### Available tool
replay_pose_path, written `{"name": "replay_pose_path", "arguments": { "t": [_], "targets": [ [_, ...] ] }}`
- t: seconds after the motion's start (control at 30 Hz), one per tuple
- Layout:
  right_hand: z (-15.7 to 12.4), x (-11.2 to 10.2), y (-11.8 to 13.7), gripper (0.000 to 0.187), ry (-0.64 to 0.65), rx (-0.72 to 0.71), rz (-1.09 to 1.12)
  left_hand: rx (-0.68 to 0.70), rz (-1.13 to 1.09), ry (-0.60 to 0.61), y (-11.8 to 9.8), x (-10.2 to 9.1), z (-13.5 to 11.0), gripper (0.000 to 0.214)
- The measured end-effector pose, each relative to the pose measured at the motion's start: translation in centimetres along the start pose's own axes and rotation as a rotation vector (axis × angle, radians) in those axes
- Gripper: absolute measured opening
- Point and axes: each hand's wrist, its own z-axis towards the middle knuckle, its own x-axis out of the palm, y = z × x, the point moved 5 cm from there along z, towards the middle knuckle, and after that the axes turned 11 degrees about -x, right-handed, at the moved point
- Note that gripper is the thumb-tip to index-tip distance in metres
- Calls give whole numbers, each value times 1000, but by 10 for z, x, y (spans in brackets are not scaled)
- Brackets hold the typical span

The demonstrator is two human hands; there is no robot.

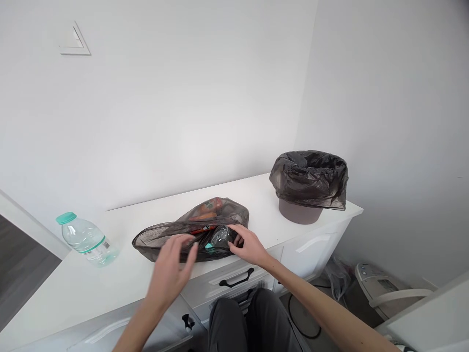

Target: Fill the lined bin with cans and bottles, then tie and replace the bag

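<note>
A dark, see-through plastic garbage bag (157, 237) lies on its side on the white cabinet top, its mouth toward me. Inside it show orange-red wrappers (203, 217) and a clear plastic bottle (221, 235) with a teal cap. My right hand (251, 247) is at the bag's right side, thumb and fingers curled around the bottle; its far end is hidden by the hand. At the front edge of the bag, my left hand (174, 264) has thumb and fingers apart and holds nothing. Another clear bottle (86, 239) with a teal cap stands at the left.
A brownish trash bin (298, 212) lined with a black bag (308, 181) stands at the right end of the cabinet top (135, 288). Drawers with black handles (237, 278) are below. On the floor at right are a beige appliance (384, 288) and a cable (293, 318).
</note>
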Motion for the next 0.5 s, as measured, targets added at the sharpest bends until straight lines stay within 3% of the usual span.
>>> {"name": "replay_pose_path", "arguments": {
  "t": [0.1,0.2,0.27,0.37,0.5],
  "targets": [
    [1,0,-2,65,30,4,20,117,79,210,-37,53,3,46],
    [2,0,-7,72,25,28,37,88,223,355,-33,92,10,54],
    [3,0,-10,75,1,25,34,62,276,382,-21,107,13,55],
    [5,-1,-11,79,-36,16,34,59,286,344,-3,107,16,54],
    [6,-2,-9,87,-54,47,69,55,210,207,8,65,18,52]
  ]
}}
